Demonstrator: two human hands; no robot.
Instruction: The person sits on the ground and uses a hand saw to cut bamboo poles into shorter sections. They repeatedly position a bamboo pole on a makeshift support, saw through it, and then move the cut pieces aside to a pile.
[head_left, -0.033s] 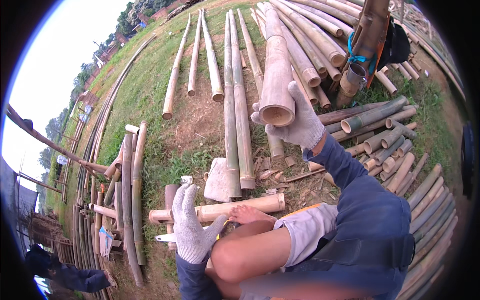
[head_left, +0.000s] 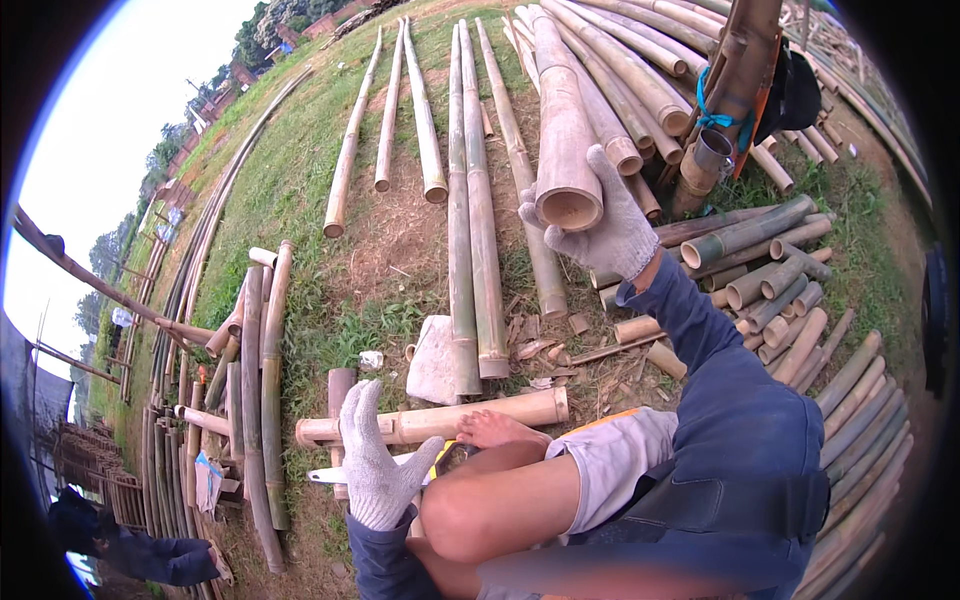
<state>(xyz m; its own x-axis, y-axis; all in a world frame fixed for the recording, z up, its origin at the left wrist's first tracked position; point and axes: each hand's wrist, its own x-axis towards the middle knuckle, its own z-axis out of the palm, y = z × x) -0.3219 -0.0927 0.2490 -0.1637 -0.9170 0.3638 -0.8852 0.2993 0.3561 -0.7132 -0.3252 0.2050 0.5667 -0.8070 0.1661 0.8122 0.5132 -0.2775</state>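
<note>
The long, tan, hollow bamboo pole rests near its cut end in the white-gloved right hand, fingers curled around its sides; likely stiff and hefty, best held just behind the rim; the white-gloved left hand is empty, thumb spread

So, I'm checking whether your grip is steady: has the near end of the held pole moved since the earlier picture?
Yes: the held pole's near end shifted slightly right and up in view, toward the unmoved metal cup.
</note>
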